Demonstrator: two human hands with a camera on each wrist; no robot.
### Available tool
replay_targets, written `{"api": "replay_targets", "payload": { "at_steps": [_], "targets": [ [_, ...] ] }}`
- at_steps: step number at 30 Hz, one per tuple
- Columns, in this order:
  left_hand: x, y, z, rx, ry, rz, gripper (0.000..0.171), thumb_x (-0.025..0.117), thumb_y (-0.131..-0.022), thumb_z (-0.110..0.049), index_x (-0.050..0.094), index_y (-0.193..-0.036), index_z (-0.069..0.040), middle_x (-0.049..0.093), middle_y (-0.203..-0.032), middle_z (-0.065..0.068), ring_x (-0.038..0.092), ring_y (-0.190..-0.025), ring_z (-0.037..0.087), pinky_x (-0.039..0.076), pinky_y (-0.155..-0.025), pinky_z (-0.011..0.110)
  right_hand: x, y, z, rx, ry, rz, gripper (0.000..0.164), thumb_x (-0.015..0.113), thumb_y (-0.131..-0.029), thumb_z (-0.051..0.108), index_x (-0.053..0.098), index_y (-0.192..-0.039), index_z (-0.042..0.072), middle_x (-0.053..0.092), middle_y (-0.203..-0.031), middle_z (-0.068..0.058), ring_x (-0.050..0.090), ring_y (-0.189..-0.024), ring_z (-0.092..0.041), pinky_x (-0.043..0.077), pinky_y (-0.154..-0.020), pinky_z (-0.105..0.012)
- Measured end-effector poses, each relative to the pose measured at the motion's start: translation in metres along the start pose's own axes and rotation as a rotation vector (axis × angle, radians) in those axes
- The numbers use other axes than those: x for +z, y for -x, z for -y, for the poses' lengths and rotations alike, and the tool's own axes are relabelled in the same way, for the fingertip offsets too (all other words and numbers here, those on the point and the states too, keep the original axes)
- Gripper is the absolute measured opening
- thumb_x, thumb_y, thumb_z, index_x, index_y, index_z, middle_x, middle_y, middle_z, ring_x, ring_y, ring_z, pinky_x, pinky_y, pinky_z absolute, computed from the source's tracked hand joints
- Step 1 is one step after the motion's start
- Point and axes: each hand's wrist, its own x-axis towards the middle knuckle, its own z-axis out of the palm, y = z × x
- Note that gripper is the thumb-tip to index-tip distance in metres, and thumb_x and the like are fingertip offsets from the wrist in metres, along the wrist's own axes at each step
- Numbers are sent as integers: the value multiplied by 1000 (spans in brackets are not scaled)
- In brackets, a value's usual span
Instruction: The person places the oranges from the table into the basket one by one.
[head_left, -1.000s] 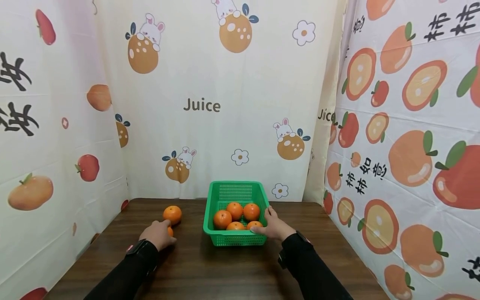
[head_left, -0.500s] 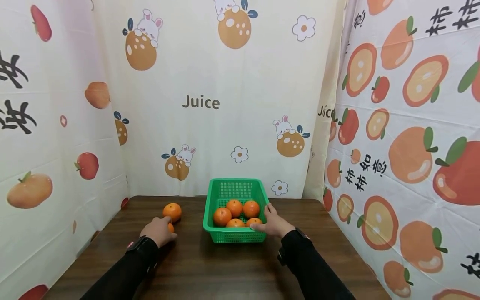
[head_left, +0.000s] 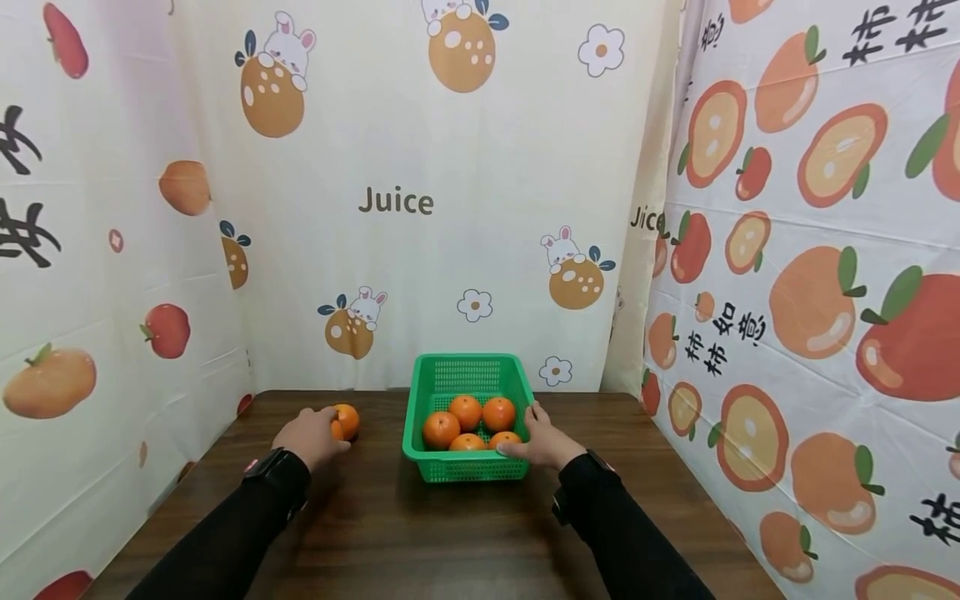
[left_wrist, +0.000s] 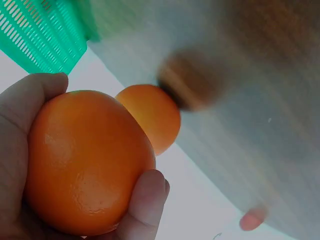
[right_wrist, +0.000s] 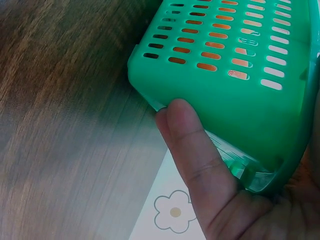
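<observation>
My left hand grips an orange, fingers and thumb curled round its sides; in the head view the hand hides most of it. Just beyond it, another orange sits on the table and shows partly behind the held one in the left wrist view. A green plastic basket with slotted sides stands to the right, several oranges lying inside. My right hand holds the basket's right side near its front corner, thumb over the rim and fingers along the outer wall.
The dark wooden table reaches back to a printed curtain. Side curtains with fruit prints flank the table at left and right.
My left hand has moved up and away from me with the orange in its grip. My right hand keeps its hold on the basket. The head view has shifted slightly.
</observation>
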Motion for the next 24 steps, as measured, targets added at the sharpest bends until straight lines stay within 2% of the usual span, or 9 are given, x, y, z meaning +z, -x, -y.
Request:
{"api": "replay_targets", "payload": {
  "at_steps": [6, 14, 19, 24],
  "targets": [
    [-7, -2, -6, 5, 10, -7, 69, 82, -89, -41, 61, -142, -2, 63, -110, 24, 56, -82, 32, 54, -78, 52, 0, 0, 0, -1, -7, 1, 115, 73, -95, 62, 11, -170, 1, -5, -180, -19, 19, -163, -45, 30, -127, -60],
    [-15, -1, -21, 30, 16, -20, 62, 81, -91, -39, 61, -138, -6, 61, -107, 23, 57, -79, 30, 53, -71, 46, 0, 1, 0, -6, -9, 1, 116, 74, -95, 61, 11, -170, 0, -4, -180, -19, 20, -163, -45, 31, -126, -60],
    [-14, -6, -28, 41, 2, -40, 67, 81, -92, -42, 60, -144, -7, 62, -113, 26, 59, -81, 30, 57, -78, 50, 0, 1, 1, -8, -22, -1, 115, 74, -95, 60, 10, -170, -1, -4, -180, -19, 18, -163, -45, 29, -127, -60],
    [-11, -12, -30, 43, -9, -32, 71, 81, -92, -45, 58, -148, -7, 62, -117, 27, 60, -82, 31, 59, -82, 52, -1, 2, 2, -6, -37, 2, 115, 74, -95, 59, 10, -170, 0, -5, -180, -18, 17, -164, -44, 28, -127, -60]
  ]
}}
